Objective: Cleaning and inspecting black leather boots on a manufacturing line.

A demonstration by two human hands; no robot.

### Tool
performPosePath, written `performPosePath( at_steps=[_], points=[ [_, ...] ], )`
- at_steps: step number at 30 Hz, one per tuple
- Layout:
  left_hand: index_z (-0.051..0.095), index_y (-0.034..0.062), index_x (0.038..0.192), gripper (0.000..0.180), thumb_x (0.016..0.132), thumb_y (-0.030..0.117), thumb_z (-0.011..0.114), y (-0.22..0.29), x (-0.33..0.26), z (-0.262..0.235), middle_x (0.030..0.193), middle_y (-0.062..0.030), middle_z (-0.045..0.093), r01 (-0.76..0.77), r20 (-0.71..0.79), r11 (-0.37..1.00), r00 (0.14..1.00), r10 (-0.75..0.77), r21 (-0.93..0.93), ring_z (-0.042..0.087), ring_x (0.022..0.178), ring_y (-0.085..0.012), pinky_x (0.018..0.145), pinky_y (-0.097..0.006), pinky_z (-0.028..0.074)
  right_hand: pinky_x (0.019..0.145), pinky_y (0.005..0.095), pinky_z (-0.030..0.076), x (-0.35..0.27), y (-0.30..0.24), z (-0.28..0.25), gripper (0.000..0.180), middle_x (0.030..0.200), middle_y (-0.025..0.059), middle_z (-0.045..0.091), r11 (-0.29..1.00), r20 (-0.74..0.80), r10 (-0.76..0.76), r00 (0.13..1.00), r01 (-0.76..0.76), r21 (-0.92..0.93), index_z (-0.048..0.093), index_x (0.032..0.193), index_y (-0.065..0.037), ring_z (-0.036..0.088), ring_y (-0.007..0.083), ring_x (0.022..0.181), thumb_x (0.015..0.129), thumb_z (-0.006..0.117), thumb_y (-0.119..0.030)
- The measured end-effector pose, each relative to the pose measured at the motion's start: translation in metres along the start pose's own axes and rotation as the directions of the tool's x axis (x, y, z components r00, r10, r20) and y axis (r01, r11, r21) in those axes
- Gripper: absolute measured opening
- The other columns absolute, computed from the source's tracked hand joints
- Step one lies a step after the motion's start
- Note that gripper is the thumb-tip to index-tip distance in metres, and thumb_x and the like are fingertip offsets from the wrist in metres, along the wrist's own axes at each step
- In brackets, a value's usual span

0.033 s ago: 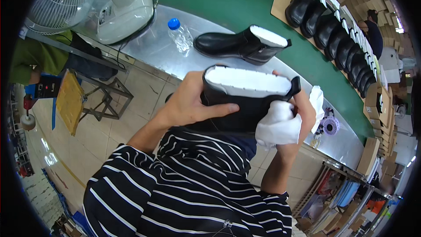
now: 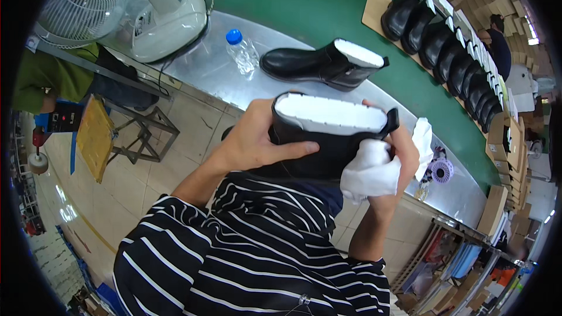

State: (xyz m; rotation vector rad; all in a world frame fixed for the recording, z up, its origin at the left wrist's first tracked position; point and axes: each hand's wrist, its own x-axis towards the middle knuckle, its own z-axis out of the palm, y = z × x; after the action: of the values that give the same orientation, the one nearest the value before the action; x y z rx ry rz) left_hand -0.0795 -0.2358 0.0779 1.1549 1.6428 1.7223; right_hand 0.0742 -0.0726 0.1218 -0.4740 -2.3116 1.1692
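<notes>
Left hand [image 2: 257,140] clasping a black boot [image 2: 316,146] above my lap, right hand [image 2: 395,158] pressing a white cloth [image 2: 369,169] against its shaft; wiping looks underway, its mate [image 2: 322,64] lying at the steel table's [image 2: 205,70] near edge.

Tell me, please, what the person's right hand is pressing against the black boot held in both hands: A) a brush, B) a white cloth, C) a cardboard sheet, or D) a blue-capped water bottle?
B: the right hand grips a bunched white cloth against the side of the black boot, while the left hand holds the boot's other side; the water bottle stands apart on the metal table.
</notes>
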Motion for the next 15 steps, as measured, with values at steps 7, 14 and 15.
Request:
performPosePath(
  at_steps=[7, 14, 15],
  points=[
    [0.061, -0.0060, 0.112, 0.048, 0.076, 0.015, 0.084, -0.005, 0.000, -0.001, 0.100, -0.0135, 0.069, 0.045, 0.033, 0.999, 0.998, -0.045, -0.012, 0.062, 0.090, -0.0162, 0.085, -0.030, 0.049, 0.068, 0.0226, 0.045, 0.005, 0.004, 0.001, 0.049, 0.114, 0.0151, 0.070, 0.998, 0.007, -0.028, 1.000, 0.027, 0.057, 0.065, 0.116, 0.007, 0.061, 0.0113, 0.079, 0.075, 0.068, -0.019],
    [0.062, -0.0073, 0.112, 0.048, 0.076, 0.016, 0.084, -0.003, 0.003, -0.001, 0.101, -0.0143, 0.071, 0.025, -0.024, 0.999, 0.999, -0.026, -0.029, 0.065, 0.089, -0.0173, 0.084, -0.030, 0.050, 0.055, 0.0260, 0.035, 0.009, 0.007, 0.005, 0.057, 0.075, 0.0053, 0.044, 0.994, -0.027, -0.088, 0.996, 0.089, 0.069, 0.066, 0.118, 0.002, 0.043, 0.0152, 0.061, 0.063, 0.073, -0.009],
    [0.062, -0.0073, 0.112, 0.048, 0.076, 0.016, 0.084, -0.002, 0.002, -0.001, 0.101, -0.0143, 0.071, 0.024, -0.020, 0.999, 0.999, -0.025, -0.030, 0.065, 0.089, -0.0173, 0.084, -0.030, 0.050, 0.055, 0.0260, 0.035, 0.009, 0.006, 0.005, 0.057, 0.075, 0.0053, 0.044, 0.994, -0.030, -0.086, 0.996, 0.088, 0.067, 0.066, 0.118, 0.002, 0.043, 0.0152, 0.061, 0.063, 0.073, -0.009]
  ],
)
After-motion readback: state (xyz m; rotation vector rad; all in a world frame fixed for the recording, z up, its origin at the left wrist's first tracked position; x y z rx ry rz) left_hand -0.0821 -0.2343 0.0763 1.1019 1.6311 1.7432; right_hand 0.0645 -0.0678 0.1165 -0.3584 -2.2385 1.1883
